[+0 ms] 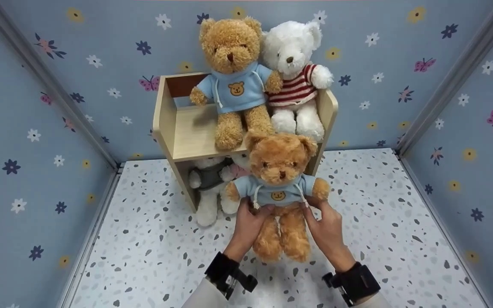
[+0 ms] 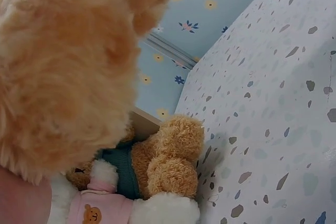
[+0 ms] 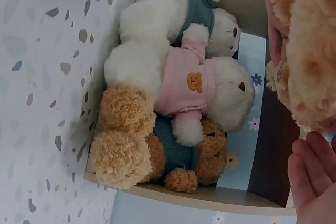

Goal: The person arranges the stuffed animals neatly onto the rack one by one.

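Note:
A brown teddy bear in a light blue hoodie faces up toward the head camera, before the small wooden shelf. My left hand holds its waist on one side, thumb in front. On the opposite side my right hand holds it the same way, fingers partly behind. In the right wrist view, fingers of the right hand lie against the brown fur. Blurred fur fills much of the left wrist view. The bear's back is hidden from the head camera.
On the top of the wooden shelf sit a curly brown bear in a blue hoodie and a white bear in a striped sweater. Below are a white bear in green, one in pink, and a brown one.

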Action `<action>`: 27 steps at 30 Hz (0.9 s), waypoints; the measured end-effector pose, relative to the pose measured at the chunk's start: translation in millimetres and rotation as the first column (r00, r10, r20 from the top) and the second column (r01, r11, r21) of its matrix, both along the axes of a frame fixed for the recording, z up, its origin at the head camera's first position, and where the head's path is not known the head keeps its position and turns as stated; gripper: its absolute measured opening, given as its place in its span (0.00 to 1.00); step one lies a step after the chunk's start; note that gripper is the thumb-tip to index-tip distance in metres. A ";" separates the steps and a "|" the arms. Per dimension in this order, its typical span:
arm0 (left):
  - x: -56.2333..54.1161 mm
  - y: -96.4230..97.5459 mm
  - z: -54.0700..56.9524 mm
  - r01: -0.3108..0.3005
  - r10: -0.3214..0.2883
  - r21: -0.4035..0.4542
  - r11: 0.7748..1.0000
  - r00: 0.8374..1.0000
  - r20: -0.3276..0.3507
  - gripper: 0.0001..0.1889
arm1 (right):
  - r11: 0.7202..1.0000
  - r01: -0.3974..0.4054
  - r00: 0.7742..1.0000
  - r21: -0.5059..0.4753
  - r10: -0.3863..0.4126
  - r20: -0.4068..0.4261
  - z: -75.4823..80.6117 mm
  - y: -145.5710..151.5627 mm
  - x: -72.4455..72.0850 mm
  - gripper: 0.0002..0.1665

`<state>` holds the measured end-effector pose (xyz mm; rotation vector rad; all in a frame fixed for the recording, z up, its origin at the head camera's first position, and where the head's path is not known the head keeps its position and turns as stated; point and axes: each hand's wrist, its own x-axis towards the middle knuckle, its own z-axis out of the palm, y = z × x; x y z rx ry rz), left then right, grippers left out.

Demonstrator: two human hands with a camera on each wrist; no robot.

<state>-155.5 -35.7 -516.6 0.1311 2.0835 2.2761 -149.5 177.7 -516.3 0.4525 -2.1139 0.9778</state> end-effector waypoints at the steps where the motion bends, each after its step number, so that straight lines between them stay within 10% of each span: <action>1: -0.2 -0.5 0.2 -0.002 0.002 -0.003 1.000 1.000 -0.001 0.27 | 1.000 0.004 1.000 0.016 -0.003 -0.025 -0.3 -0.4 -1.1 0.15; 13: -4.2 -15.5 26.2 -0.127 0.124 -0.031 0.991 0.989 -0.075 0.19 | 0.996 -0.093 0.993 -0.003 0.092 -0.076 5.1 -3.6 -6.4 0.15; 27: -32.5 -70.7 101.0 -0.328 0.319 0.015 0.944 0.906 -0.279 0.29 | 0.992 -0.124 0.991 -0.024 0.123 -0.045 2.5 10.8 -6.4 0.17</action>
